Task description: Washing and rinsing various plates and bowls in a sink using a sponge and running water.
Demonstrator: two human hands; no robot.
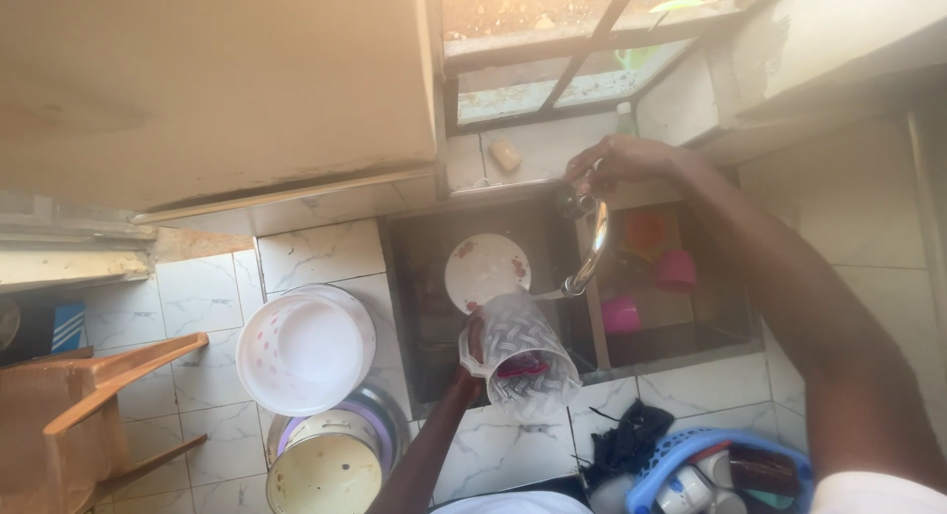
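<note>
My left hand (472, 351) grips a clear patterned plastic jug (523, 348) and holds it tilted over the left sink basin, its mouth just under the spout of the curved metal tap (595, 246). Something dark red shows inside the jug. My right hand (619, 161) rests on the tap's handle at the back of the sink. Behind the jug, a white plate (485, 269) with red smears lies in the left basin (414, 248). The right basin (730, 327) holds pink and orange plastic cups.
A white plastic basin (304, 348) and a cream bowl inside a metal one (326, 465) sit on the tiled counter to the left. A blue basket (681, 453) of cups and a dark cloth (627, 439) lie at the front right. A soap bar (504, 155) lies by the window.
</note>
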